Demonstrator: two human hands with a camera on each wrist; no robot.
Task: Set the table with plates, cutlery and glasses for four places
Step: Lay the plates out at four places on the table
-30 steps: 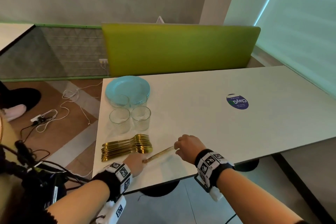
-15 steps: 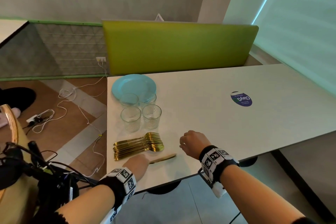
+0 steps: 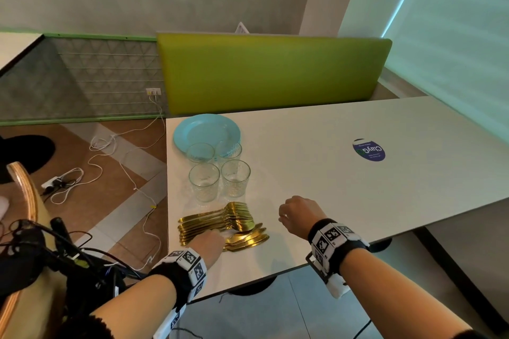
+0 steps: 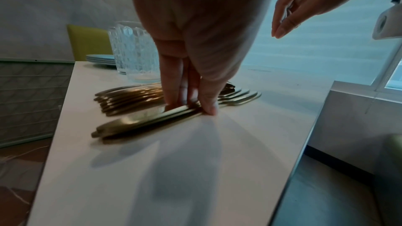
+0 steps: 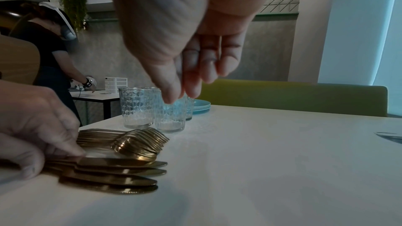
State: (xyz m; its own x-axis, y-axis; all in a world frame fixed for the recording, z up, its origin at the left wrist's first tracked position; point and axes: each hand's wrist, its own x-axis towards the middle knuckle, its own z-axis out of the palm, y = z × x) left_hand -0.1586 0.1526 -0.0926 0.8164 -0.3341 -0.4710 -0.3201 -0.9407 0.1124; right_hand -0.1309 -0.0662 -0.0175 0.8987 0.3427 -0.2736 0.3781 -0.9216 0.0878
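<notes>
On the white table (image 3: pixel 330 195) lies a fan of gold knives (image 3: pixel 250 239) beside a pile of gold forks and spoons (image 3: pixel 220 219). My left hand (image 3: pixel 209 241) pinches the knife handles (image 4: pixel 139 121), fingers on the far side and thumb (image 4: pixel 210 107) on the near side. My right hand (image 3: pixel 286 217) hovers just right of the cutlery, fingers loosely curled (image 5: pixel 185 83), holding nothing. Several patterned glasses (image 3: pixel 220 176) stand behind the cutlery. A stack of light blue plates (image 3: pixel 203 129) sits at the table's far left corner.
A green bench back (image 3: pixel 270 71) runs along the far side. A round blue sticker (image 3: pixel 369 149) marks the table's middle. Cables and a power strip (image 3: pixel 63 181) lie on the floor left of the table, by a wooden chair (image 3: pixel 24 192). Another person (image 5: pixel 50 44) stands at a distant table.
My right hand has let go of the knife and lifted off to the right. My left hand has slid up onto the knife handles, and the knives now lie against the spoons.
</notes>
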